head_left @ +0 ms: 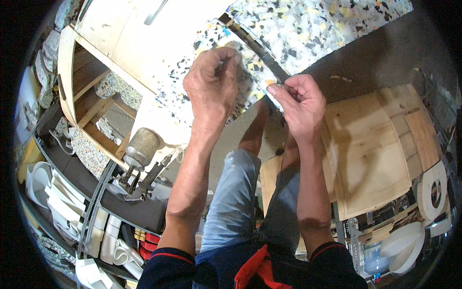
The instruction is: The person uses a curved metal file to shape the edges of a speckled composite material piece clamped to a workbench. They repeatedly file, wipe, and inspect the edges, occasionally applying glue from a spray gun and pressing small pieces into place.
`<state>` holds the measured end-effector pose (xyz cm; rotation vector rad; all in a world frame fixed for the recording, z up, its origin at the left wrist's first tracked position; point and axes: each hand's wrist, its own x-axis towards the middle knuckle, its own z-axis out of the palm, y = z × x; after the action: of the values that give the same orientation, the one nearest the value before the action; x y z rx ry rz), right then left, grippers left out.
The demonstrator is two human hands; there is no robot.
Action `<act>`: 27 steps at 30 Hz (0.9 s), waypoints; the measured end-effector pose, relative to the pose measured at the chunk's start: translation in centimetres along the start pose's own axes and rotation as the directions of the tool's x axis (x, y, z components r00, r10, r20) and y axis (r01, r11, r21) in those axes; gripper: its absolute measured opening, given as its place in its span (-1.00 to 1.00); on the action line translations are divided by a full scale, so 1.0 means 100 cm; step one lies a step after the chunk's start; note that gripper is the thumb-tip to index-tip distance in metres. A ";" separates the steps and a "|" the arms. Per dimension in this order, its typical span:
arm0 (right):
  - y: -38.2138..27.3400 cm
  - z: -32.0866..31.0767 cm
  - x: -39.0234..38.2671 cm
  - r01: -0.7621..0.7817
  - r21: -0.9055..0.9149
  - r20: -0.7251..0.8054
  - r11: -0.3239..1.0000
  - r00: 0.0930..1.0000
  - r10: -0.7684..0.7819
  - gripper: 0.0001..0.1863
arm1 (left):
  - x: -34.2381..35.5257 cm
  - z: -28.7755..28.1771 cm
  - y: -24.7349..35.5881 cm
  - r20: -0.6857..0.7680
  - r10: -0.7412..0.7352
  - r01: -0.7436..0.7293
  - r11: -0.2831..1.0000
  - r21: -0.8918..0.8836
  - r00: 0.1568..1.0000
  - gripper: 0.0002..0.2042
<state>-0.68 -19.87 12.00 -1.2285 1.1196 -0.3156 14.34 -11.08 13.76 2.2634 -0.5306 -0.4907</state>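
A near piece of speckled foam sheet [173, 91], white with black, yellow and blue flecks, lies under brilliant light on the pale board. My left hand [211, 82] is closed above it, fingertips curled together; whatever they hold, if anything, is hidden. At the right end of this piece, my right hand [303, 103] pinches its edge between thumb and fingers. A dark gap [252, 44] runs slantwise between it and a larger speckled foam sheet [313, 33] farther off.
Left stands a wooden frame [70, 82] with open compartments. A spray gun [144, 149] with a metal cup hangs near its front corner. Shelves below hold white foam offcuts [62, 202]. Plywood panels [370, 149] lie at right, beside a white ring-shaped piece [433, 190].
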 end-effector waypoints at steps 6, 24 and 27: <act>-0.008 -0.002 -0.005 0.046 0.032 0.030 0.998 0.998 -0.047 -0.71 | 0.004 -0.014 0.009 0.040 -0.082 0.085 0.994 -0.073 0.996 -0.88; -0.001 0.010 0.002 0.022 -0.233 -0.162 0.972 0.985 -0.061 -0.60 | 0.012 -0.003 -0.001 0.004 0.325 -0.301 0.871 0.388 0.946 -0.81; 0.003 0.005 -0.001 -0.030 -0.252 -0.144 0.967 0.990 -0.007 -0.62 | 0.000 -0.006 -0.003 0.055 0.464 -0.448 0.808 0.381 0.884 -0.69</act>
<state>-0.46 -19.41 11.74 -1.4419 1.3214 -0.2602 14.72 -10.53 13.95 2.3825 -1.2057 -0.0932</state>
